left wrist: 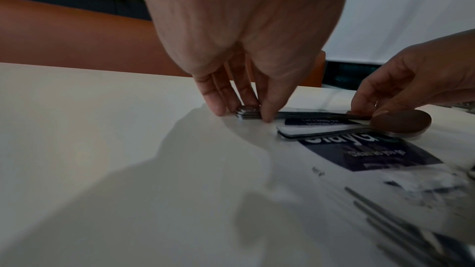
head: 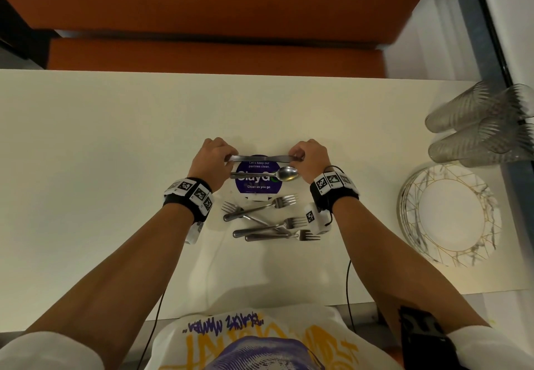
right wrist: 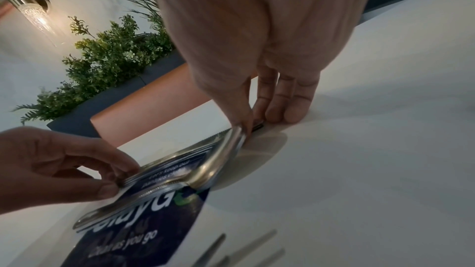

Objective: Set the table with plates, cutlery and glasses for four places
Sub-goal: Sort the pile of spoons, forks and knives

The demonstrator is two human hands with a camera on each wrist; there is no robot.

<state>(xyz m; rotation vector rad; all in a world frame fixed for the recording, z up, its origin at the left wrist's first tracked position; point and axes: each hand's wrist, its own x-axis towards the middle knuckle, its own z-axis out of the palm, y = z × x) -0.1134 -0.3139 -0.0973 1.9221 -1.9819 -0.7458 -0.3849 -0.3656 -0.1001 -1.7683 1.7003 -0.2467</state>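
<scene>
Forks (head: 268, 219) nearest; sticker (head: 258, 177) reads "Clean as you go"; both hands' grip pinching knives (head: 261, 157).

Cutlery was all shiny polished metal: knives (head: 261, 157), spoons (head: 284, 173), forks (head: 268, 219). Table (head: 101, 144) looked smooth and matt. Glasses (head: 476, 126) were ribbed clear glass, plates (head: 450, 215) glossy with a marbled finish.
</scene>
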